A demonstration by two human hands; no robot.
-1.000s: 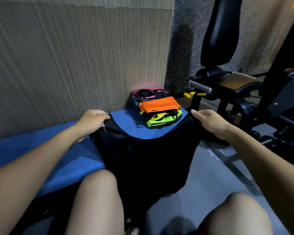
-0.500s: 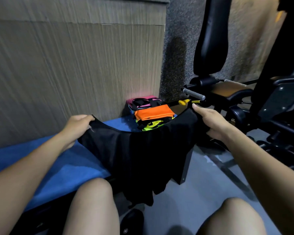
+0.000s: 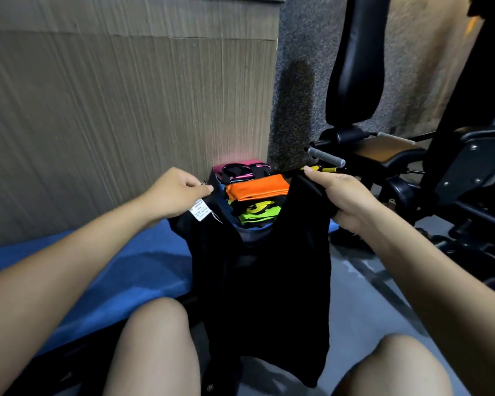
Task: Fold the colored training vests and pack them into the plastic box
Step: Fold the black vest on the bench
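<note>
A black vest (image 3: 265,284) hangs in the air between my knees, held up by its two shoulder parts. My left hand (image 3: 175,194) pinches the left shoulder, where a white label (image 3: 199,210) dangles. My right hand (image 3: 344,199) grips the right shoulder. Behind the vest, at the far end of the blue bench (image 3: 120,270), lies a stack of folded vests: an orange one (image 3: 257,188) on top of a neon yellow-green one (image 3: 257,214), with a pink one (image 3: 240,169) further back. No plastic box is visible.
A wood-grain wall (image 3: 120,115) runs along the left behind the bench. A black gym machine (image 3: 412,155) with a padded seat, grey handle and yellow pin stands close on the right. Grey floor (image 3: 363,312) lies below my right arm.
The black vest went from lying spread on the bench to hanging in the air. Both hands rose and came closer together, so the vest now hangs narrower.
</note>
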